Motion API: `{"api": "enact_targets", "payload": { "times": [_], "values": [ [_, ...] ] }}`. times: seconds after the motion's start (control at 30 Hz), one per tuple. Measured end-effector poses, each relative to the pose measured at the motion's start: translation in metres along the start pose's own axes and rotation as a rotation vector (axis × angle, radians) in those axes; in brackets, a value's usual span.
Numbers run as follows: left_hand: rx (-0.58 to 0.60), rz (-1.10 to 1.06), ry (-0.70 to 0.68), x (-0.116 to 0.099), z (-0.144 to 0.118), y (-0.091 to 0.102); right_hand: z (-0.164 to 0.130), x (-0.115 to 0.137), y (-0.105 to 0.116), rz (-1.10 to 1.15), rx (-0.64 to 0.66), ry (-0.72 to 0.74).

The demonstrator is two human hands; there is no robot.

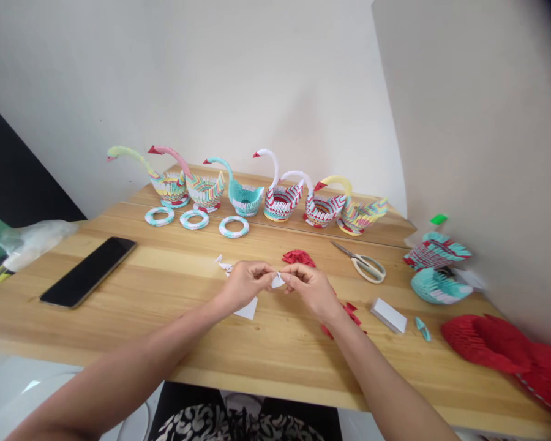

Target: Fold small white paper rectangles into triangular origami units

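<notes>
A small folded piece of white paper (278,281) is pinched between my two hands above the middle of the table. My left hand (250,285) grips its left side with thumb and forefinger. On the other side, the fingertips of my right hand (310,288) are closed on it too. Under and beside my left hand lie white paper slips (247,309), partly hidden by the hand. A pile of red folded paper pieces (298,258) sits just beyond my right hand. More red pieces (351,313) lie beside my right wrist, partly covered by the forearm.
Several paper swans (245,199) line the table's back, with three paper rings (234,227) before them. A phone (89,272) lies left. Scissors (367,266), a stack of white paper (389,315), turquoise paper models (441,286) and a red paper model (496,346) are to the right.
</notes>
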State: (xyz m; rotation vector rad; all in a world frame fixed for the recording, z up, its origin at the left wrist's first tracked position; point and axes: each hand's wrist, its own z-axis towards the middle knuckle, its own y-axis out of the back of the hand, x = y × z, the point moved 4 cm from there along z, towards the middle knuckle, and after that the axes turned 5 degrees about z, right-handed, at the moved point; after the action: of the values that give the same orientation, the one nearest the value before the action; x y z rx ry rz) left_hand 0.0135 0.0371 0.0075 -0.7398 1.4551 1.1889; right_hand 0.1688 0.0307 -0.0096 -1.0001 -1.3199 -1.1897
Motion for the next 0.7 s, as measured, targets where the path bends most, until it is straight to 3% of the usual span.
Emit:
{"api": "enact_targets", "payload": {
  "times": [0.47,0.6,0.7],
  "values": [
    [0.059,0.006,-0.06,0.012,0.002,-0.006,-0.011,0.02,-0.002,-0.548,-0.022,0.335],
    [0.034,0.114,-0.143,0.007,0.002,-0.002,-0.011,0.019,-0.001,-0.56,-0.03,0.319],
    [-0.001,0.11,-0.182,0.003,0.003,0.001,-0.009,0.015,0.001,-0.447,-0.033,0.247]
  ]
}}
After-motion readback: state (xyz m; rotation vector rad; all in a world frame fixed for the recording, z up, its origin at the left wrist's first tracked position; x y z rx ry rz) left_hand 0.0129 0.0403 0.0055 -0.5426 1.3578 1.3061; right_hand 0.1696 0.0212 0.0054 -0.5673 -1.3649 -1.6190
